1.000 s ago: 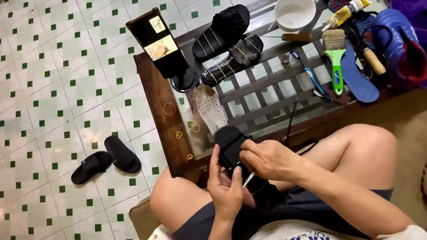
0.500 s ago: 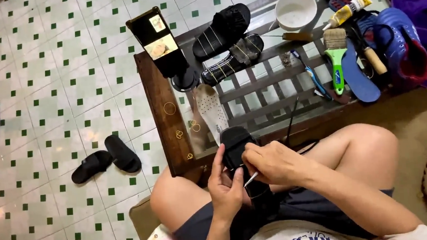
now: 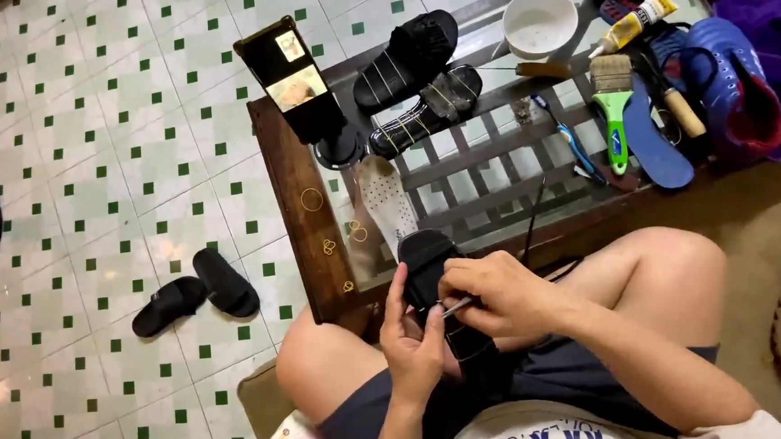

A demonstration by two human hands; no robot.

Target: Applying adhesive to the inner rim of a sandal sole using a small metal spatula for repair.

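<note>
Person is sitting at the near edge of a low wooden table [image 3: 291,185] with a glass top over a slatted shelf.

Left hand [image 3: 413,340] is wrapping around a black sandal [image 3: 429,262] from below, thumb lying up its side; the sandal is resting over the lap, its toe end just overlapping the table's near edge. Right hand [image 3: 490,290] is closing on the sandal from above and pinching a thin metal tool [image 3: 457,308] against it; the tool's tip is hidden by the fingers. A black cord [image 3: 531,220] is running from the hands up across the glass.

Just beyond the sandal, a perforated pale insole [image 3: 387,197] is lying flat near the near-left corner, with small rubber rings [image 3: 311,198] scattered on the wooden rim. A dark phone on a round stand [image 3: 296,81] is standing upright at the left edge. Two more black sandals [image 3: 413,78], banded with thin loops, are lying side by side towards the far edge. A white bowl [image 3: 539,22], a green-handled brush [image 3: 614,106], a blue insole [image 3: 652,140] and a blue shoe [image 3: 730,81] are crowding the right end.

A pair of black slippers [image 3: 194,290] is lying on the green-and-white tiled floor [image 3: 90,175], well apart from the table.
</note>
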